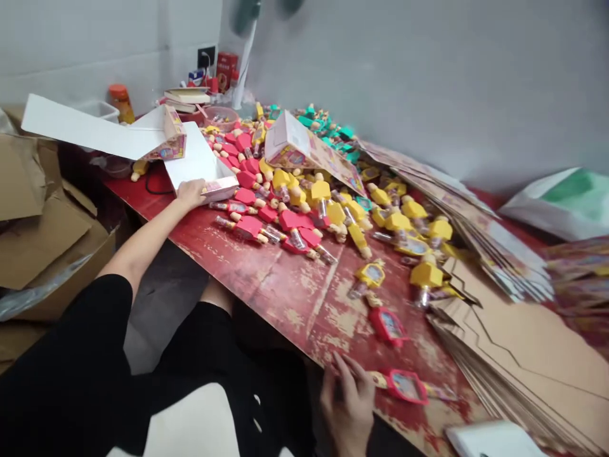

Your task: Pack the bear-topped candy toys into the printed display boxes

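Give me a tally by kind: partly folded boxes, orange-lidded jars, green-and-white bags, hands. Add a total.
Partly folded boxes: 3
Orange-lidded jar: 1
Green-and-white bag: 1
Hands: 2
Total: 7

Long red wooden table (285,311), its paint worn to pale patches — on it, a heap of red (248,225), yellow (397,222) and green plastic toys (346,132), open printed cardboard boxes (290,141), and stacked flat brown cardboard sheets (528,346).
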`<state>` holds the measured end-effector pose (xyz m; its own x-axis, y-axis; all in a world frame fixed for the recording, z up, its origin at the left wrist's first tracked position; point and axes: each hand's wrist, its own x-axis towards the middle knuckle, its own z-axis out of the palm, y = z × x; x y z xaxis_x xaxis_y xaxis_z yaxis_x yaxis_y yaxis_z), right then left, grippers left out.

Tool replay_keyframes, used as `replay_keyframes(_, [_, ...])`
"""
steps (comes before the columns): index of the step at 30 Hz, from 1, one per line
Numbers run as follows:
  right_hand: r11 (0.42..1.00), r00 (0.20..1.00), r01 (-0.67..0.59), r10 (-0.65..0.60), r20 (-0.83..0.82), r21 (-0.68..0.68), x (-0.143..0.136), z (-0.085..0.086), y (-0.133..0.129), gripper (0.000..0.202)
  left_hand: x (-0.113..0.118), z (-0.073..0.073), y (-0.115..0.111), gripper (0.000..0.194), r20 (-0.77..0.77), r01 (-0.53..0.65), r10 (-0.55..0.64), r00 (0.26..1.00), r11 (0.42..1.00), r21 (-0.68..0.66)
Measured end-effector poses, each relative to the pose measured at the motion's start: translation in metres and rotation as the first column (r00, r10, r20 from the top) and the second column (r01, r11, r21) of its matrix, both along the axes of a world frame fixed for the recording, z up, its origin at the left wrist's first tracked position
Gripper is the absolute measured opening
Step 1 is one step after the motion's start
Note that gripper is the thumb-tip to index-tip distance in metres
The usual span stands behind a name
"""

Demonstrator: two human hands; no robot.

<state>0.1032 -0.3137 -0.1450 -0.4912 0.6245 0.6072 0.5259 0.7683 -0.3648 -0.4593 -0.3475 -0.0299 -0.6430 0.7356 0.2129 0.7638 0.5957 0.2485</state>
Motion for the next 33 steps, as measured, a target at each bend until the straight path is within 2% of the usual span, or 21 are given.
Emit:
replay_keyframes(1, [0.999,1.0,-0.002,0.002,0.004,-0.035,-0.002,-0.002,-0.004,0.032,-0.006,0.003,-0.001,0.057,0.017,0.016,-0.015,1.0,1.0,-0.016])
replay_keyframes(3, [0.996,1.0,-0.013,0.013,-0.002,-0.09,-0.004,-0.006,-0.008,0.031,-0.008,0.012,-0.01,0.048,-0.011,0.042,-0.041,0.999,0.998,0.057])
replay_keyframes(5, [0.99,0.999,-0.047,0.044,-0.032,-0.132,-0.011,-0.008,-0.005,0.03,0.005,0.025,-0.025,0.054,-0.086,0.058,-0.04,0.995,0.976,0.209])
replay_keyframes(7, [0.976,0.991,-0.119,0.106,-0.081,-0.184,-0.035,-0.004,0.007,0.03,0.029,0.04,-0.043,0.064,-0.16,0.1,-0.047,0.986,0.934,0.342])
replay_keyframes(9, [0.942,0.974,-0.221,0.198,-0.112,-0.255,-0.085,0.005,0.026,0.032,0.059,0.051,-0.058,0.069,-0.203,0.16,-0.086,0.975,0.911,0.381])
replay_keyframes(11, [0.904,0.952,-0.305,0.296,-0.079,-0.301,-0.159,0.017,0.048,0.04,0.088,0.051,-0.071,0.067,-0.235,0.22,-0.136,0.962,0.899,0.38])
replay_keyframes(13, [0.9,0.932,-0.337,0.361,0.039,-0.278,-0.242,0.031,0.069,0.049,0.11,0.041,-0.083,0.059,-0.29,0.274,-0.166,0.942,0.88,0.388])
replay_keyframes(15, [0.923,0.903,-0.3,0.356,0.242,-0.241,-0.311,0.044,0.087,0.056,0.122,0.026,-0.096,0.049,-0.374,0.315,-0.157,0.914,0.856,0.41])
replay_keyframes(17, [0.918,0.836,-0.306,0.386,0.389,-0.252,-0.351,0.051,0.102,0.058,0.129,0.009,-0.112,0.045,-0.46,0.332,-0.115,0.881,0.841,0.427])
replay_keyframes(18, [0.916,0.817,-0.308,0.393,0.422,-0.258,-0.358,0.052,0.107,0.056,0.132,0.001,-0.121,0.048,-0.496,0.337,-0.092,0.863,0.838,0.43])
replay_keyframes(20, [0.918,0.816,-0.302,0.389,0.428,-0.257,-0.349,0.047,0.119,0.052,0.139,-0.018,-0.137,0.056,-0.549,0.349,-0.077,0.832,0.842,0.412])
replay_keyframes(23, [0.941,0.855,-0.247,0.325,0.405,-0.232,-0.297,0.034,0.143,0.051,0.151,-0.05,-0.147,0.062,-0.559,0.346,-0.12,0.82,0.883,0.317])
replay_keyframes(25, [0.96,0.884,-0.181,0.254,0.394,-0.214,-0.254,0.028,0.162,0.052,0.156,-0.07,-0.14,0.059,-0.532,0.315,-0.155,0.833,0.922,0.224])
replay_keyframes(27, [0.976,0.911,-0.122,0.183,0.37,-0.18,-0.213,0.024,0.179,0.054,0.153,-0.083,-0.123,0.054,-0.483,0.262,-0.164,0.86,0.954,0.143])
replay_keyframes(30, [0.987,0.958,-0.106,0.133,0.253,-0.119,-0.159,0.018,0.191,0.052,0.134,-0.085,-0.092,0.054,-0.375,0.22,-0.18,0.909,0.973,0.065])
replay_keyframes(33, [0.985,0.99,-0.099,0.112,0.091,-0.139,-0.12,0.012,0.195,0.045,0.11,-0.07,-0.071,0.067,-0.294,0.264,-0.246,0.924,0.964,0.023])
